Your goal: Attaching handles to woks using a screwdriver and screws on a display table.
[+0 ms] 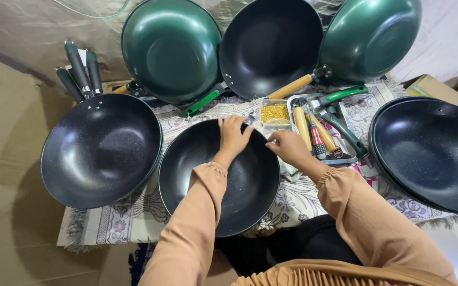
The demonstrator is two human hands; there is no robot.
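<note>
Centre black wok [223, 180]: round, deep, dark non-stick interior with fine pale speckle, smooth rim. Sits on a patterned woven cloth [133, 212] with fringed edge, directly in front of the person, near side of the layout.

Left hand [232, 136]: palm down on the wok's far rim, fingers loosely spread and curled over the edge, touching it. Not a full clamp, more a steadying rest.

Right hand [287, 145]: at the wok's far-right rim, fingertips pinched together near the edge. Cannot tell whether something small is held between them. Hands sit near each other but apart.

Just beyond the hands: small clear container of yellow grains [275, 113], and a tray [345, 158] of loose handles, some pale wood, some green, one red-striped.

Surroundings: speckled black wok [102, 151] to the left with dark handles [80, 74] stacked at its far edge. Far row: glossy green wok [170, 47], matte black wok [271, 45] with wooden handle, another green wok [369, 37]. Right: large black wok [430, 153], glossy. Cardboard [6, 159] under the left side. Sleeves are tan fabric, gathered at the cuffs.
</note>
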